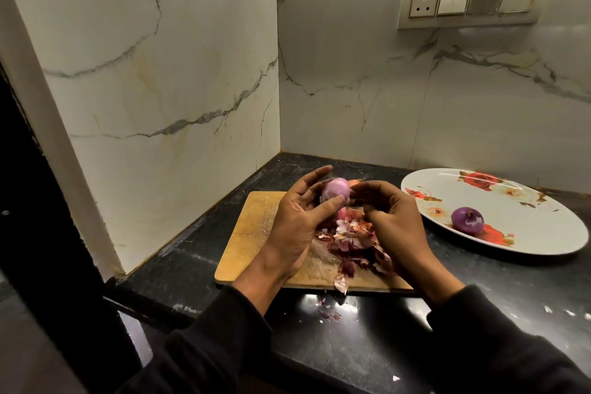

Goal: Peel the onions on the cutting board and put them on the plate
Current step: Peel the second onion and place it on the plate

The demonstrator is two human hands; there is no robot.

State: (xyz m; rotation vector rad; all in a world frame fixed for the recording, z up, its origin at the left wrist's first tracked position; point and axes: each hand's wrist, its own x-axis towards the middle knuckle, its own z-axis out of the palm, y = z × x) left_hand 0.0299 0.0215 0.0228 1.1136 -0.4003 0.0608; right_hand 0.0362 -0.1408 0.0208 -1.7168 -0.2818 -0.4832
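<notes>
An onion (335, 190) is gripped by the left hand (295, 221) above the board's (252, 233) far edge, over the skins (351, 240). The right hand (391, 217), fingers curled, is seen picking at its right side; whether skin is pinched cannot be told. The plate (524, 201), with one peeled onion (467, 217), lies rightward, nearer the right hand, across open worktop (319, 345).

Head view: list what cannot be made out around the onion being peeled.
- Right hand: motion blur at its fingertips hides whether it pinches any skin.
- Onion in the left hand: the fingers cover the underside of the onion, so leftover skin there is unseen.
- Cutting board: the peel pile and both hands hide its far right part; more onions there cannot be ruled out.
</notes>
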